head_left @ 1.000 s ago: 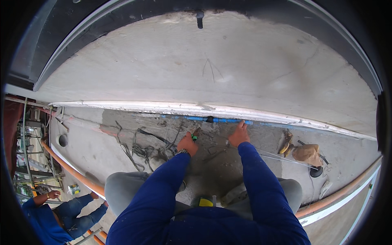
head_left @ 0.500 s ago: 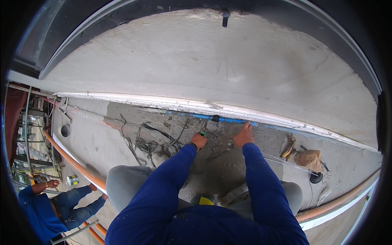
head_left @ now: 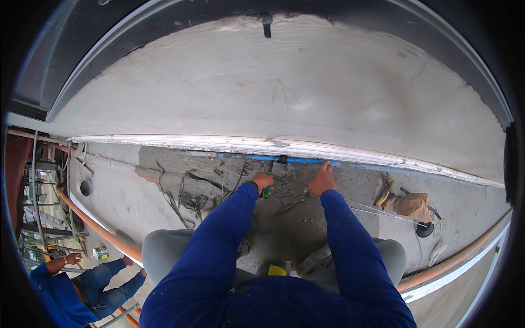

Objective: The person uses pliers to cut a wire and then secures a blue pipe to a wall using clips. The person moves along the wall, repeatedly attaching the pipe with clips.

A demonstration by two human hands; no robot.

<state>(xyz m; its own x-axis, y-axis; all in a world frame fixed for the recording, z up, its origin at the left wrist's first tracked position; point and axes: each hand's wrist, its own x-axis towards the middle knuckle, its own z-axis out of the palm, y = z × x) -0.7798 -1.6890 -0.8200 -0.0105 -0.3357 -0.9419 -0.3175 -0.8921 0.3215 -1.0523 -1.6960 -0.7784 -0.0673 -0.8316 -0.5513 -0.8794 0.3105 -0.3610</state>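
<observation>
My left hand (head_left: 262,183) is closed around a green-handled tool (head_left: 266,191). Its grey blade seems to point up at the dark coupling (head_left: 283,159) on the blue pipe (head_left: 306,160); its exact kind is unclear. That pipe lies along the foot of the white ledge, straight ahead of me. At the pipe, to the right of the coupling, my right hand (head_left: 322,181) has its fingertips drawn together against it, and its palm side is hidden. Two thin pale cords (head_left: 377,211) run from near my hands to a dark round object (head_left: 424,229) at the right.
Tangled dark straps (head_left: 191,199) lie left of my hands. A brown paper bag (head_left: 414,206) and a yellowish-brown item (head_left: 385,191) rest at the right. Between my legs stands a yellow-marked container (head_left: 276,270). An orange pipe (head_left: 104,227) borders the left, beyond which a person (head_left: 76,292) sits.
My view has shifted slightly, so the wall and pipe sit a little lower and further left. The left hand has turned the green-handled tool somewhat; the right fingers stay at the pipe.
</observation>
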